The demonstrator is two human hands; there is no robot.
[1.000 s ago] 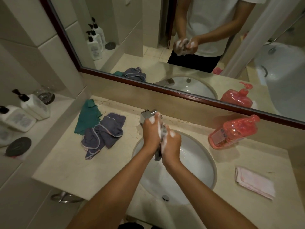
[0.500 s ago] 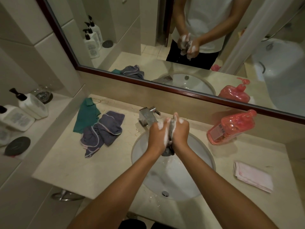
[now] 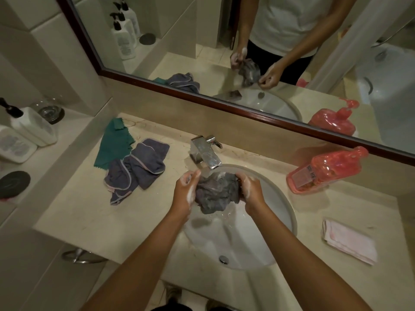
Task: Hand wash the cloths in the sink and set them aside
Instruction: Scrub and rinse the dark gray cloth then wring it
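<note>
Both hands, the left hand (image 3: 186,194) and right hand (image 3: 249,191), are now gripping the grey cloth (image 3: 215,194) spread open under the tap (image 3: 205,153) over the sink (image 3: 280,212), no longer rubbing it pressed between palms: rinsing is probably beginning.

Cloth (image 3: 215,191) over sink (image 3: 283,198) — between both hands, under faucet (image 3: 205,153)
</note>
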